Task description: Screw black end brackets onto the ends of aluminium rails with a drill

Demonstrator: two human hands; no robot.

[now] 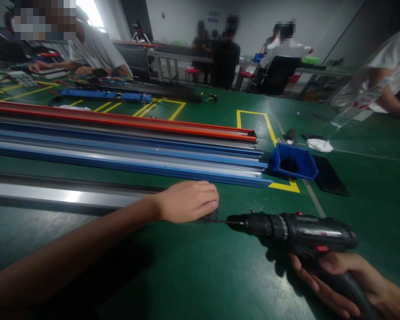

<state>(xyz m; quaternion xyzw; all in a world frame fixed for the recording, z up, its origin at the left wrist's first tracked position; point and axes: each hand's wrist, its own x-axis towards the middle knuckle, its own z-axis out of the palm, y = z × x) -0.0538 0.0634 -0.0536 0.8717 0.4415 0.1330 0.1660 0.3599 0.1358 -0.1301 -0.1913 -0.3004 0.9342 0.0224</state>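
1. One drill (pixel 296 231).
2. One blue bin (pixel 295 162).
3. One red rail (pixel 120 121).
4. At least two blue rails (pixel 153 166).
5. One grey rail (pixel 63 198).
6. Two hands: left hand (pixel 186 202), right hand (pixel 346 284).
7. One black mat (pixel 330 178).
8. One white rag (pixel 320 145).

At my 11 o'clock a window (pixel 90 12) glares white. A pale wall (pixel 176 18) runs across 12 o'clock, with grey tables (pixel 173 57), red stools (pixel 191 70) and black chairs (pixel 280 73) below it. The green bench (pixel 220 275) fills my near view, marked with yellow tape (pixel 253 113) toward 1 o'clock.
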